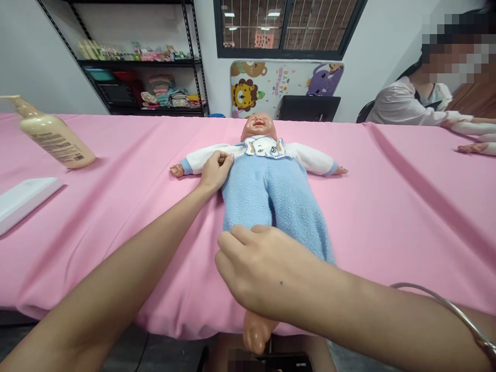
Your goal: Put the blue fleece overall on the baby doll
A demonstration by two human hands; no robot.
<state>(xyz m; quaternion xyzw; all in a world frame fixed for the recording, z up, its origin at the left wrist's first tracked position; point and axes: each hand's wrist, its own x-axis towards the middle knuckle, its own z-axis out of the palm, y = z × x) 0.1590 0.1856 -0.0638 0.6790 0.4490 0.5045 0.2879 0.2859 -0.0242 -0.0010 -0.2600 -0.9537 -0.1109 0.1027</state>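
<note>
Baby doll [267,191] lies on its back on pink-covered table [387,222], one foot at the near edge. Left hand [217,173] pinches white sleeve [207,160] at the shoulder; right hand [267,268] rests curled on blue fleece leg [306,227], grip unclear. Likely light, soft body, firmer vinyl limbs; hold at trunk.
</note>
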